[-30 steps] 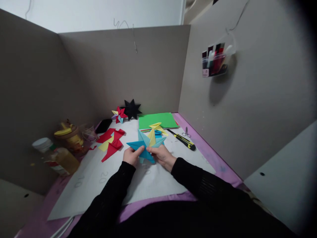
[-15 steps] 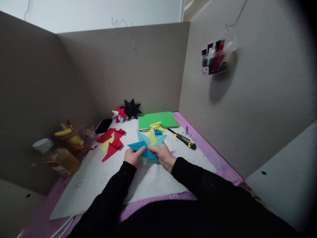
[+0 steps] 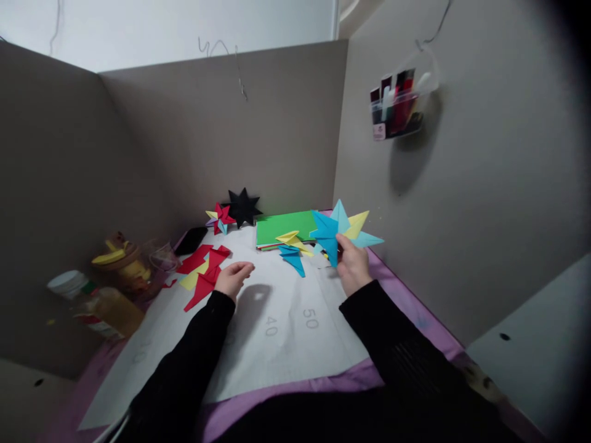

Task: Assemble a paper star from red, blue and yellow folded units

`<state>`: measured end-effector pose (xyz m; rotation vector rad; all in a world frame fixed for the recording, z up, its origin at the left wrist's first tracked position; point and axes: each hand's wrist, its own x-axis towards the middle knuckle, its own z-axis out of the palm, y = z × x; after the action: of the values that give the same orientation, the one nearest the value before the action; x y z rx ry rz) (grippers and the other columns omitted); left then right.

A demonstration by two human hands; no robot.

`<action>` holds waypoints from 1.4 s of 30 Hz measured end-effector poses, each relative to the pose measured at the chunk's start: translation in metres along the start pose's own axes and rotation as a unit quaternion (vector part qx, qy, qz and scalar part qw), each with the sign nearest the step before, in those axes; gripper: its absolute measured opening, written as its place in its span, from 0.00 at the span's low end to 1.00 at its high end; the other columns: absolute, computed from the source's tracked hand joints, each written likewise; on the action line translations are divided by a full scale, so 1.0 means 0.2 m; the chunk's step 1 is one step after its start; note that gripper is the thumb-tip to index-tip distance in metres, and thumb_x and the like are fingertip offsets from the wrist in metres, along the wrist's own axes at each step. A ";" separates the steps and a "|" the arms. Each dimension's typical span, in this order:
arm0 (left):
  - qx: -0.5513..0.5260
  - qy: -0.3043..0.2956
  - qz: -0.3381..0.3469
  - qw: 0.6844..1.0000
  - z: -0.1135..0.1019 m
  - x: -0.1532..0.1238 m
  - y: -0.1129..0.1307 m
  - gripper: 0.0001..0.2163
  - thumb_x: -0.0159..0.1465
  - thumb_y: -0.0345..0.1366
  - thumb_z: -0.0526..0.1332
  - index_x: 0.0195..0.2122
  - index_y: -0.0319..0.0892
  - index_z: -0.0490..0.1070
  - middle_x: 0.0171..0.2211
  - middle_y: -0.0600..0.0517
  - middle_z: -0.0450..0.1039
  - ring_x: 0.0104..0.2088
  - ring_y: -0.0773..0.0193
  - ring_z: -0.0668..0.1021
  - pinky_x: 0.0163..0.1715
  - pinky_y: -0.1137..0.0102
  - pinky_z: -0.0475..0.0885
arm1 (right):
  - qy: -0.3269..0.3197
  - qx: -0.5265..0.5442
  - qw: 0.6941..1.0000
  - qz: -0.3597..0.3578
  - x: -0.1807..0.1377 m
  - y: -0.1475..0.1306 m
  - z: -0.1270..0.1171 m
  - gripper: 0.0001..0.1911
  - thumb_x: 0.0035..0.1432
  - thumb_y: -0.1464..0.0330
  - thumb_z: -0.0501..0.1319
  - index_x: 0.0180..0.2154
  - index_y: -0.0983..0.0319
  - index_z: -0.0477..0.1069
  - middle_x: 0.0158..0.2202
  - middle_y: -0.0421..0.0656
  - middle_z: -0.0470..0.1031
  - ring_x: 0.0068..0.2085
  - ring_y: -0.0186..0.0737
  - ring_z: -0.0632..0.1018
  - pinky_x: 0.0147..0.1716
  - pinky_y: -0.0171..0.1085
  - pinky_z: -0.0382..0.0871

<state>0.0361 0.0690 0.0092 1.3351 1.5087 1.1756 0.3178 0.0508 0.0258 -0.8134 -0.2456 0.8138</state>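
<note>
My right hand (image 3: 354, 266) is raised at the right, its thumb and fingers closed on a partly ringed origami star (image 3: 329, 232) with blue, light blue and yellow points. My left hand (image 3: 233, 280) hovers over the white sheet at the left of centre, fingers together and nothing seen in them. Beside it lie folded red paper pieces (image 3: 202, 292) and a yellow one (image 3: 194, 275). Between my hands, folded blue paper pieces (image 3: 292, 258) and yellow ones (image 3: 290, 239) rest in front of the green paper stack (image 3: 286, 224).
A finished red star (image 3: 223, 215) and a black star (image 3: 244, 208) stand at the back. At the left are a glue bottle (image 3: 113, 312), a pot (image 3: 124, 264) and a phone (image 3: 191, 240). A clear box (image 3: 399, 114) hangs on the right wall. The white sheet (image 3: 286, 351) bears numbers.
My left hand has let go of the star and moved left. My right hand has carried the star up and to the right, turning it, which uncovers the blue pieces.
</note>
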 end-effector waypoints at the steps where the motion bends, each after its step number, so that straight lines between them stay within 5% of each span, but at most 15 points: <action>1: 0.067 -0.043 0.007 0.997 0.05 0.05 0.01 0.15 0.50 0.45 0.64 0.32 0.39 0.76 0.26 0.50 0.74 0.24 0.68 0.72 0.19 0.77 0.61 | 0.001 -0.004 1.000 0.002 0.00 0.01 0.00 0.15 0.35 0.70 0.69 0.29 0.66 0.71 0.25 0.39 0.76 0.23 0.34 0.76 0.19 0.31 0.71; 3: 0.167 -0.092 0.014 0.982 0.18 0.16 0.02 0.11 0.52 0.41 0.63 0.31 0.39 0.76 0.23 0.51 0.74 0.24 0.66 0.73 0.20 0.75 0.64 | -0.001 -0.015 1.000 -0.001 0.01 0.02 -0.01 0.14 0.35 0.70 0.69 0.28 0.66 0.71 0.23 0.38 0.75 0.22 0.33 0.75 0.17 0.30 0.70; 6: 0.230 -0.072 0.015 0.970 0.37 0.33 0.06 0.08 0.54 0.37 0.61 0.29 0.38 0.75 0.21 0.50 0.73 0.25 0.63 0.75 0.25 0.72 0.67 | 0.005 -0.026 1.000 -0.013 0.02 0.04 -0.01 0.13 0.34 0.70 0.69 0.27 0.67 0.70 0.23 0.38 0.75 0.22 0.33 0.74 0.16 0.29 0.68; 12: 0.343 -0.016 0.079 0.936 0.56 0.63 0.15 0.14 0.60 0.41 0.56 0.41 0.39 0.71 0.44 0.41 0.74 0.47 0.52 0.73 0.44 0.64 0.65 | 0.027 -0.027 0.999 0.014 0.05 0.04 -0.01 0.13 0.34 0.70 0.69 0.26 0.66 0.70 0.21 0.38 0.74 0.21 0.33 0.74 0.17 0.29 0.67; 17: 0.395 -0.085 0.069 0.912 0.66 0.78 0.16 0.13 0.54 0.43 0.63 0.34 0.38 0.72 0.38 0.41 0.75 0.42 0.48 0.75 0.40 0.61 0.68 | 0.018 -0.042 0.999 0.015 0.07 0.06 -0.02 0.15 0.35 0.68 0.68 0.28 0.66 0.71 0.25 0.40 0.77 0.24 0.36 0.76 0.20 0.31 0.70; 22: 0.393 -0.111 0.047 0.911 0.70 0.80 0.10 0.18 0.46 0.36 0.69 0.37 0.37 0.70 0.37 0.41 0.75 0.37 0.51 0.77 0.33 0.65 0.69 | 0.000 -0.048 0.999 0.011 0.09 0.06 -0.02 0.14 0.35 0.67 0.68 0.28 0.67 0.71 0.24 0.41 0.76 0.23 0.36 0.76 0.19 0.32 0.69; 28: 0.293 -0.111 0.065 0.947 0.65 0.78 0.21 0.08 0.45 0.33 0.67 0.25 0.38 0.70 0.23 0.50 0.73 0.30 0.58 0.76 0.27 0.71 0.67 | -0.006 -0.039 0.999 0.020 0.06 0.02 -0.02 0.13 0.36 0.68 0.68 0.28 0.66 0.70 0.22 0.39 0.75 0.22 0.35 0.75 0.19 0.31 0.68; 32: 0.161 -0.066 0.109 0.979 0.50 0.71 0.36 0.13 0.56 0.36 0.58 0.42 0.37 0.67 0.29 0.49 0.74 0.27 0.65 0.77 0.22 0.75 0.66 | -0.015 0.013 0.999 0.046 0.05 0.01 -0.01 0.15 0.35 0.68 0.69 0.29 0.65 0.70 0.24 0.39 0.76 0.25 0.36 0.76 0.23 0.32 0.71; 34: 0.094 -0.052 0.132 0.985 0.40 0.60 0.39 0.21 0.58 0.37 0.56 0.52 0.39 0.61 0.28 0.53 0.72 0.23 0.69 0.76 0.19 0.77 0.64 | -0.048 0.043 0.995 0.075 0.04 0.01 0.00 0.15 0.36 0.68 0.69 0.31 0.64 0.70 0.26 0.38 0.77 0.27 0.36 0.77 0.27 0.32 0.73; 37: -0.105 -0.109 0.167 0.974 0.23 0.36 0.35 0.31 0.51 0.34 0.62 0.58 0.40 0.59 0.18 0.58 0.67 0.16 0.70 0.71 0.15 0.78 0.60 | -0.140 0.053 0.981 0.124 -0.01 0.04 0.02 0.15 0.39 0.68 0.67 0.33 0.62 0.70 0.28 0.37 0.78 0.30 0.34 0.78 0.29 0.31 0.73; 42: -0.183 -0.082 0.118 0.973 0.03 -0.01 0.16 0.22 0.51 0.35 0.63 0.49 0.34 0.71 0.19 0.52 0.73 0.17 0.70 0.70 0.17 0.75 0.63 | -0.290 0.039 0.931 0.219 -0.18 0.11 0.04 0.13 0.39 0.68 0.68 0.30 0.63 0.70 0.24 0.37 0.76 0.27 0.35 0.77 0.29 0.33 0.74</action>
<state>0.0508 0.0693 0.0381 1.3412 0.9769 1.3783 0.2765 0.0386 0.0187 -0.5376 -0.5630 1.4761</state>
